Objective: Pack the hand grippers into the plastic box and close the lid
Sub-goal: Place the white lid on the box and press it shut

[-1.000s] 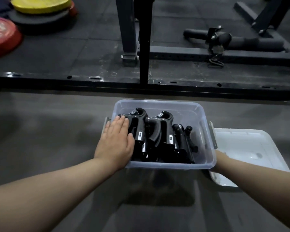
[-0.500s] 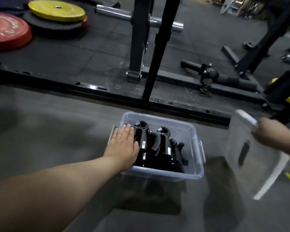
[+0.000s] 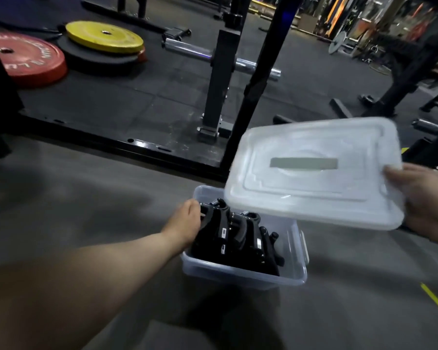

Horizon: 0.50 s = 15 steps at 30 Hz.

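Observation:
A clear plastic box (image 3: pixel 240 273) stands on the grey floor, holding several black hand grippers (image 3: pixel 238 236) packed side by side. My left hand (image 3: pixel 185 223) rests on the box's left rim, fingers against the leftmost gripper. My right hand (image 3: pixel 425 210) holds the translucent white lid (image 3: pixel 311 173) by its right edge. The lid hovers flat, top side up, above and to the right of the box, covering its far right corner.
A black rack frame with upright posts (image 3: pixel 223 79) runs across the floor just behind the box. Red (image 3: pixel 23 59) and yellow (image 3: pixel 104 36) weight plates lie at the far left. A chrome barbell sleeve (image 3: pixel 200 53) and more gym gear stand beyond.
My right hand picked the lid up from the floor at the right and swung it flat over the box. My left hand stayed on the box's left side.

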Each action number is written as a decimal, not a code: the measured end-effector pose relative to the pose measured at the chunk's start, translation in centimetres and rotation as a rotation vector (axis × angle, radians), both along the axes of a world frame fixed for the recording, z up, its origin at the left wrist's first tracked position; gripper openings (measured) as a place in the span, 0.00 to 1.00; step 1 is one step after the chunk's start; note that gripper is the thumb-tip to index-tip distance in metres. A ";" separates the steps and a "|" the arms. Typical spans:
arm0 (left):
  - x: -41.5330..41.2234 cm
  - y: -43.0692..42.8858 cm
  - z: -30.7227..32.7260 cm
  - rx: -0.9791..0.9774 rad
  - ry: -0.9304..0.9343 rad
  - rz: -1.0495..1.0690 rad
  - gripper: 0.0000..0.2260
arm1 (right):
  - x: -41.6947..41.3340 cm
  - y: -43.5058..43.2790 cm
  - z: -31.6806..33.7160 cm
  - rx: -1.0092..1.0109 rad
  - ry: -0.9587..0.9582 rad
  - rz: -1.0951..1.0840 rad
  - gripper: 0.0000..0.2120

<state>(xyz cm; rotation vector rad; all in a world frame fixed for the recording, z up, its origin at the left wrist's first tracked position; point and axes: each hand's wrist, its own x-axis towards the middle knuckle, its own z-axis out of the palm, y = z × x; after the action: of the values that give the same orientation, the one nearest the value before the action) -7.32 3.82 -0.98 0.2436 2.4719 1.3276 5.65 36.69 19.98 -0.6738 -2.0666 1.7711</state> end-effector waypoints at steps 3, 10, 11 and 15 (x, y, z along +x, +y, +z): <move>-1.1 0.0 0.2 0.048 -0.076 0.110 0.11 | -0.1 -0.5 -2.5 -0.156 -0.218 -0.068 0.12; -0.3 -0.3 -0.3 0.042 -0.062 0.093 0.15 | 0.6 -0.6 -7.5 -0.273 -0.442 -0.015 0.14; -0.2 -0.2 -0.4 0.038 -0.062 0.079 0.15 | 0.7 -0.9 -8.0 -0.282 -0.456 0.000 0.14; 0.1 0.2 -0.6 0.025 -0.057 0.069 0.18 | 0.4 -2.4 -9.8 -0.308 -0.457 0.022 0.14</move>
<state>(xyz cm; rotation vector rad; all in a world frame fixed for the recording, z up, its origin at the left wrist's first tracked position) -7.20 4.06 -1.54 0.1256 2.4382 1.3746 6.01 34.28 10.15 -1.2488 -2.0861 2.1286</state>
